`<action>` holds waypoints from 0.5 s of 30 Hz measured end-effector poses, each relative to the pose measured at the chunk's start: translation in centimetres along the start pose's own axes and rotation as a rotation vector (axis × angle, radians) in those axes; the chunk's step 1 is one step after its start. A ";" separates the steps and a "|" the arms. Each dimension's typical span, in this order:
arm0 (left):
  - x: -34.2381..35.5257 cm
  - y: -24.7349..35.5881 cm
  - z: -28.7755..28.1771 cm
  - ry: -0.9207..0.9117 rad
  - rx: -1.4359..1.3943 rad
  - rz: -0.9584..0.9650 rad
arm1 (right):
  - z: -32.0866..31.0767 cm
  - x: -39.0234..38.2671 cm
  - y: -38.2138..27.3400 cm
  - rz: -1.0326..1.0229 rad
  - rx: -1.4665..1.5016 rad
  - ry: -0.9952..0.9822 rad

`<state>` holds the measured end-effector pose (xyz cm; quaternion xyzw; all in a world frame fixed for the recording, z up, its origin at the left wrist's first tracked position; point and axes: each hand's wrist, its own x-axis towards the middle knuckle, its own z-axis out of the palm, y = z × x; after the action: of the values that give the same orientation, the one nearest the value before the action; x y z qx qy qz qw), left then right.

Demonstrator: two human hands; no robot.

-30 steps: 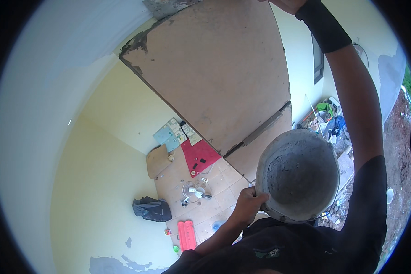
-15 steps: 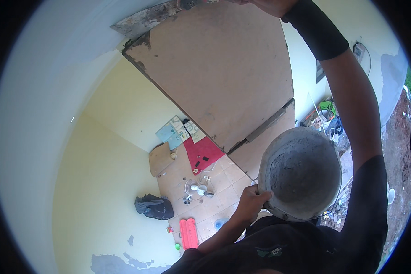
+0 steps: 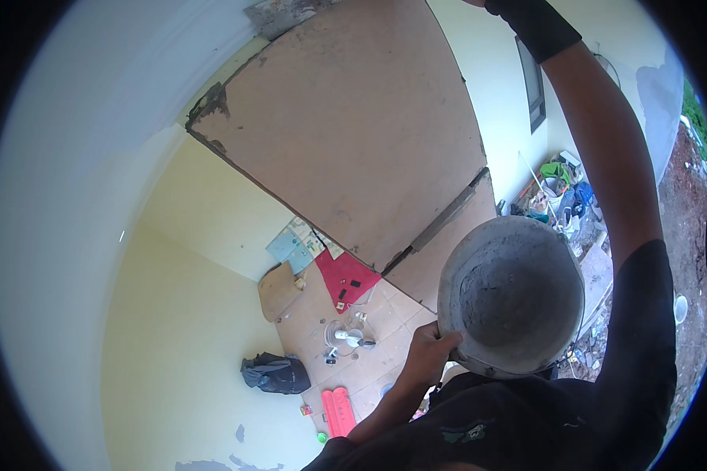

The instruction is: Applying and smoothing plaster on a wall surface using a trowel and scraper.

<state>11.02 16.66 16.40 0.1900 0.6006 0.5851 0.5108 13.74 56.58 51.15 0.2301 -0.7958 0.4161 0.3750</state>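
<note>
My left hand (image 3: pixel 432 349) grips the rim of a round grey bucket (image 3: pixel 514 298), thumb on the inside edge. The bucket is tilted so its inside shows, coated with grey mortar, and it sits against my dark shirt. My right arm reaches up and forward. Only a sliver of my right hand (image 3: pixel 474 2) shows past a black wristband; its fingers are cut off by the top edge. Also at the top edge is the flat, mortar-smeared blade of a trowel (image 3: pixel 281 16), close to the pale wall, its handle out of view.
A large tan board (image 3: pixel 338 133) with chipped dark edges spans the middle. On the tiled floor beyond are a red cloth (image 3: pixel 346 276), a white fan (image 3: pixel 347 337), a black bag (image 3: pixel 276 375) and a pink-red long item (image 3: pixel 338 410). Clutter and rubble (image 3: pixel 554 196) lie at right.
The trowel blade has shifted right and up, and my right hand has risen almost out of view. The room has shifted slightly in view; my left hand still grips the bucket.
</note>
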 end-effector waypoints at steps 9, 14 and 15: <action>0.2 -0.2 0.1 0.003 -0.022 -0.023 | 0.8 0.0 -0.1 -0.041 0.031 0.000; 0.0 -0.1 0.3 -0.004 -0.025 -0.021 | 2.8 1.3 -0.5 -0.094 -0.095 -0.042; 0.1 -0.2 0.3 -0.009 -0.030 -0.021 | 2.5 1.3 -0.3 -0.146 -0.147 -0.052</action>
<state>11.31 16.82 16.22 0.1787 0.5914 0.5876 0.5225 12.13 54.27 51.41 0.2698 -0.8147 0.3221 0.3996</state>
